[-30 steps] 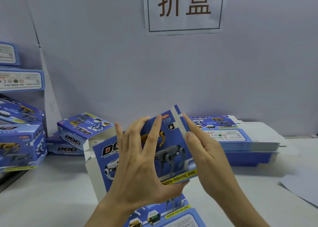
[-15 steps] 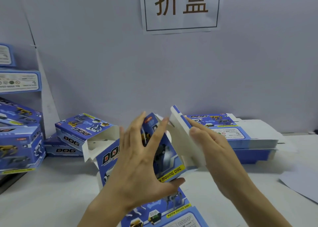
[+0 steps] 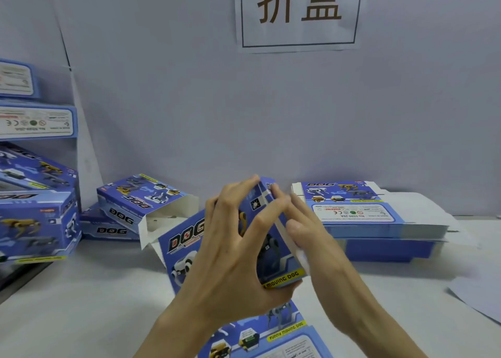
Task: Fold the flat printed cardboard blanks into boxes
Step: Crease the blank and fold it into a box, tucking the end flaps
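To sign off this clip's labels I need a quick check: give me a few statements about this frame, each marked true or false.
1. The left hand and the right hand both touch the half-folded box. True.
2. The stack of flat blanks lies at the left of the table. False: it lies at the right, behind the right hand.
3. A paper sign hangs on the wall. True.
4. The tilted box behind the left hand has its end closed. False: its end flaps stand open, white inside showing.
5. Another flat blank lies on the table beneath the hands. True.
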